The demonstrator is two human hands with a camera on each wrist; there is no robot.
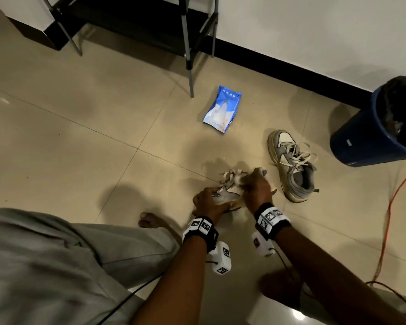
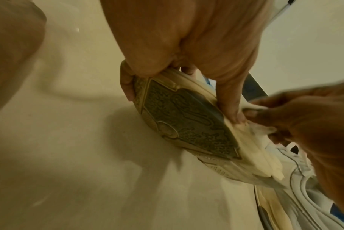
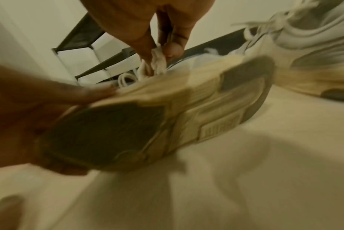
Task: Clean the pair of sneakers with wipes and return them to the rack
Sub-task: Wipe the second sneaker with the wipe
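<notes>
Grey sneaker (image 1: 225, 195) gripped in left fingers (image 2: 127, 87); right fingers (image 3: 173, 48) pinch wipe (image 3: 157, 60) against it.

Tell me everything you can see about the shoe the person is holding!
The held sneaker is grey and cream with loose cream laces and a thick, yellowed cream sole. Its underside has dark, patterned tread. It is tipped on its side, lifted off the tiled floor. The left hand grips one end, fingers curled over the sole's edge. The right hand presses a crumpled white wipe against its upper side near the laces. Its twin lies apart on the floor.
</notes>
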